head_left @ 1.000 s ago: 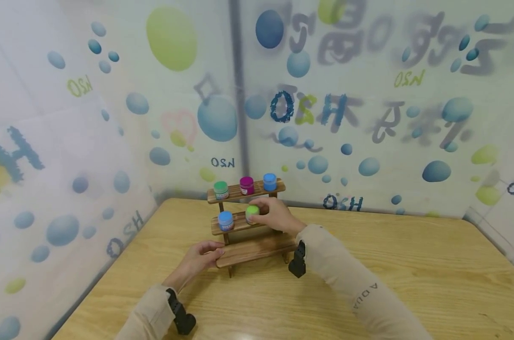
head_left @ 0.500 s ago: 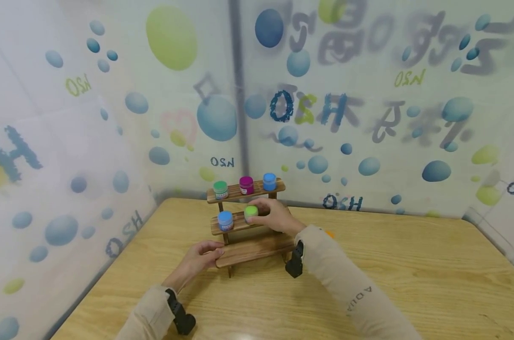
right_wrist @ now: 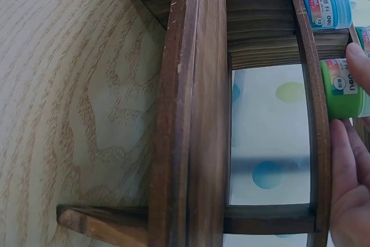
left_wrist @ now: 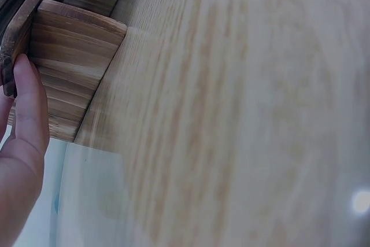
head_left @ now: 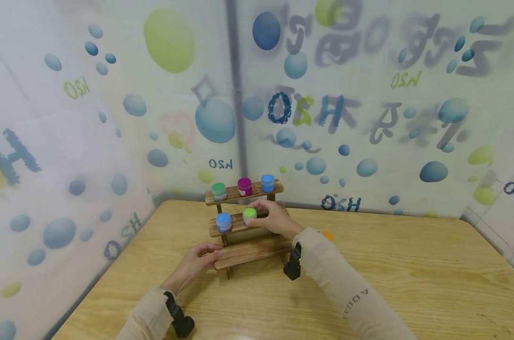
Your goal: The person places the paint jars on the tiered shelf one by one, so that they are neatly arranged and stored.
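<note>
A three-tier wooden display rack stands on the table. My left hand pinches the left end of its lowest board, thumb on one face and fingers on the other; the left wrist view shows this grip up close. On the middle tier, my right hand holds a light green paint jar between thumb and fingers. In the right wrist view the green jar sits at the board, label visible. A blue-lidded paint jar stands left of it on the same tier.
Along the top tier stand a green jar, a magenta jar and a blue jar. An orange object, partly hidden by the right sleeve, lies on the table. A patterned curtain rises behind the table.
The light green jar and my right hand have shifted slightly left along the middle tier. The orange object has come into view beside the right sleeve. My left hand keeps its grip.
</note>
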`<state>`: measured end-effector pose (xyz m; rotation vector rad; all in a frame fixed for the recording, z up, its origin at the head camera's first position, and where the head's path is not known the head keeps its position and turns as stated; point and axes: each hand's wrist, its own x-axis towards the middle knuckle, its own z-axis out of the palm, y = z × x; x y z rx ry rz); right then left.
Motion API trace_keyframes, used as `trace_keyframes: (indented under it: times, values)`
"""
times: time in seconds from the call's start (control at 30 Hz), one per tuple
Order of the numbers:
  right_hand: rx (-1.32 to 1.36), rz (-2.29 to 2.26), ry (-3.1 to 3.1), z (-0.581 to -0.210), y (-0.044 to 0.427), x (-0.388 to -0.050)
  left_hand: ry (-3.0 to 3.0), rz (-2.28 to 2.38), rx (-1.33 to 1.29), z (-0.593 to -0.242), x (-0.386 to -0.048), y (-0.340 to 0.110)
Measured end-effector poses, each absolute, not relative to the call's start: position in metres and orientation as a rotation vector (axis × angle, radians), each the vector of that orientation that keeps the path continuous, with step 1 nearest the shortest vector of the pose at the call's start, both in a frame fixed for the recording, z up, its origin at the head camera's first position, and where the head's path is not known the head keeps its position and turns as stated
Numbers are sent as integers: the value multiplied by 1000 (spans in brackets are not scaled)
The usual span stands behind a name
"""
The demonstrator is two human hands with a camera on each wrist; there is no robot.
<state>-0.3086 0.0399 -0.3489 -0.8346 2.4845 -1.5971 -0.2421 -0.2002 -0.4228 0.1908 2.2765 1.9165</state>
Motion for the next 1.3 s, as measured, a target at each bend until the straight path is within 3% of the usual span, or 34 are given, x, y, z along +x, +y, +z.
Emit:
trace_keyframes:
  times: [0.47,0.77,1.03,1.3]
  values:
    - [-786,-1608,2473,-349,38,-306,2273,1908,199,-422,-241,-201]
    - [-818,-1624,2433,-328,43,-286,2270,1909,199,-422,-241,-200]
    - [-913,-1570,2460,-345,51,-303,2273,1899,191,-421,-240,-200]
    - [-958,-1457,2512,-332,63,-297,2273,1900,185,-420,-240,-200]
